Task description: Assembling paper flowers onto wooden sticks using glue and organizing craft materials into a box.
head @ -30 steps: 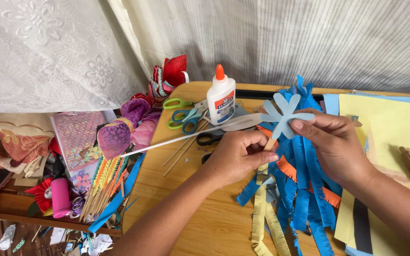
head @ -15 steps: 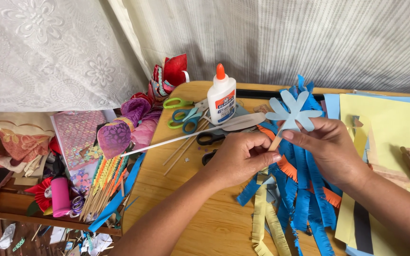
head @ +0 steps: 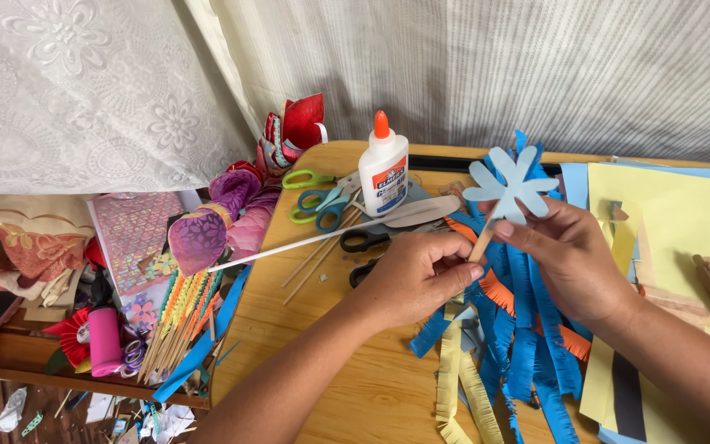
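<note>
Basically: paper flower on a stick, pinched between both hands

Light blue paper flower (head: 509,182) sits on top of a thin wooden stick (head: 480,243), held up above the wooden table (head: 322,329), over a heap of blue fringed paper strips (head: 527,337)

Right hand (head: 573,259) is closed on the stick just under the flower, thumb and forefinger pinching it. Left hand (head: 414,275) is curled shut too, fingertips meeting the stick's lower end

Handling, my read:
- near weightless, no load on the grip
- petals are thin cut paper: floppy, crease and tear easily, so don't hold by the petals
- stick is the stiff part but slim, could snap if bent
- whether the join is glued yet, can't tell; if it's fresh, the flower could slide or twist off
- best hold: on the stick close below the flower, light pinch, as the right hand has it

Around it: white glue bottle (head: 383,174) with orange cap stands upright behind the left hand, green-handled scissors (head: 310,178) and blue-handled scissors (head: 328,207) beside it, yellow paper sheet (head: 684,222) off to the right

Versus half a second back: flower looks turned a bit, petals facing the camera more squarely. Hands, glue and scissors sit much as they did
</note>
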